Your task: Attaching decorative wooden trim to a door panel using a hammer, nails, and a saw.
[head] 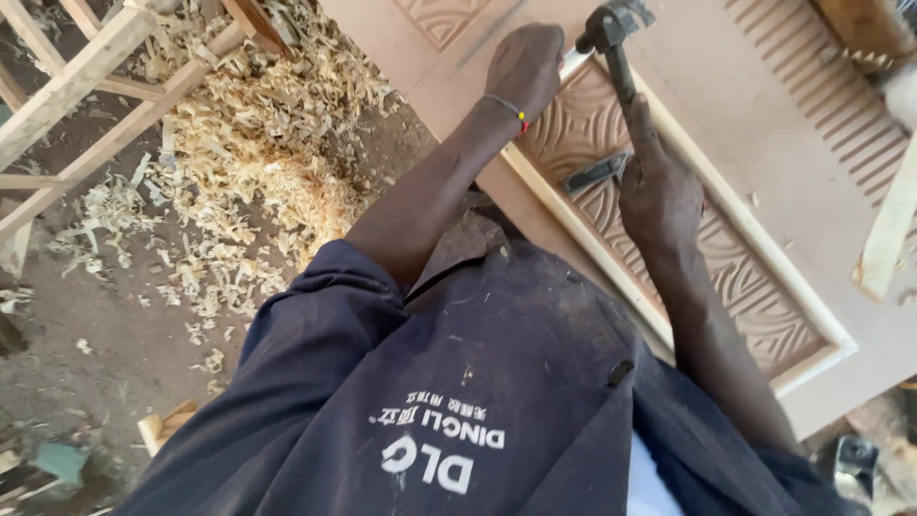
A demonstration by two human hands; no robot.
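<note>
My right hand (659,191) grips the dark handle of a claw hammer (616,38), whose head is raised over the top corner of a carved brown door panel (755,296). My left hand (525,62) presses down on the pale wooden moulding (764,253) that frames the panel, close beside the hammer head. Its fingers curl under and are hidden. A small dark metal tool (592,174) lies on the carved panel just left of my right hand. The panel is set in a smooth brown door (783,124) lying flat.
A heap of pale wood shavings (258,153) covers the dirt floor at left. A bare timber frame (86,86) stands at upper left. A light plank (888,229) leans at the right edge, and a metal object (855,463) sits at bottom right.
</note>
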